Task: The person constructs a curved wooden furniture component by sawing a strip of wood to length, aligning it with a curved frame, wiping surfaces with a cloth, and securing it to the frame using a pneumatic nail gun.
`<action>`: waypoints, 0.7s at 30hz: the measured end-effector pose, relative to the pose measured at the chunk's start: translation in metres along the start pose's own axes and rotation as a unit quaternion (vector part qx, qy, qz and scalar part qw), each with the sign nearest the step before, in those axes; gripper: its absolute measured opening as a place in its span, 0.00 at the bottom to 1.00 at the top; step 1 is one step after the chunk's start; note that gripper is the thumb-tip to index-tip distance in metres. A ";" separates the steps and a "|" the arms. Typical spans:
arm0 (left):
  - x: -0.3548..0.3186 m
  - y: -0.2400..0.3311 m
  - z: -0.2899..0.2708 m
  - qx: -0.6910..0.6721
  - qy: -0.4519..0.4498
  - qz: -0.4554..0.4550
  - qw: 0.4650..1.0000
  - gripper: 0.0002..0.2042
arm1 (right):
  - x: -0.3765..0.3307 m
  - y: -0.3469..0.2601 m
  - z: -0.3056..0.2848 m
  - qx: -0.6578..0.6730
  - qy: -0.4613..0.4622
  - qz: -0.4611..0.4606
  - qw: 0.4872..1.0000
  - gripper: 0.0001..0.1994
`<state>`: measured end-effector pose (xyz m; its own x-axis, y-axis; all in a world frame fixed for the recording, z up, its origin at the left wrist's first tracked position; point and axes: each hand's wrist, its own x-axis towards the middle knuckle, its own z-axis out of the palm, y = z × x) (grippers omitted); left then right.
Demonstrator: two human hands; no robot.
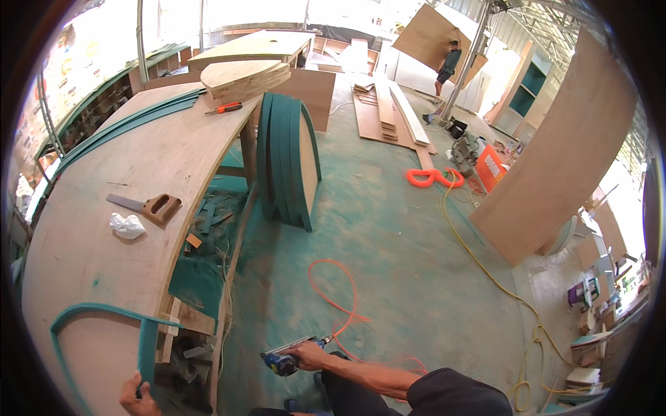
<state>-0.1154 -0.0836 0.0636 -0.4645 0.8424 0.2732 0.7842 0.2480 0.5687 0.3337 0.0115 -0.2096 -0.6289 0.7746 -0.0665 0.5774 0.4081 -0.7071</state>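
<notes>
Left hand: the left hand was at the lower edge of the head view, fingers closed on the near end of a curved green strip.
Green strip: it arched over the near end of the plywood bench, one leg running down to the hand by the bench's edge.
Right hand: the right hand was wrapped around the grip of a blue nail gun — held low over the floor, well apart from the bench.
Hose: an orange air hose looped across the green-dusted floor from the gun.
On the bench: a hand saw with a white rag just beside it; farther off, an orange screwdriver.
Background: another person carried a plywood sheet — far from the bench.
</notes>
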 end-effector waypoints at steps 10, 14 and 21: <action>-0.007 -0.027 -0.023 0.064 0.085 0.008 0.994 0.09 | 0.108 0.068 0.126 0.061 -0.037 -0.070 0.995 0.21; 0.011 0.017 0.004 0.069 0.070 0.046 0.994 0.05 | 0.128 0.079 0.119 0.127 0.072 -0.125 0.981 0.15; -0.008 0.028 -0.010 0.096 0.039 0.081 0.991 0.12 | 0.117 -0.051 0.069 0.439 0.132 -0.175 0.871 0.12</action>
<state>-0.0938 -0.0879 0.0856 -0.3509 0.8406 0.4126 0.9116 0.2059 0.3558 0.1945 0.0475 -0.2298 -0.4773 0.8083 0.3448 -0.3201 0.2055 -0.9248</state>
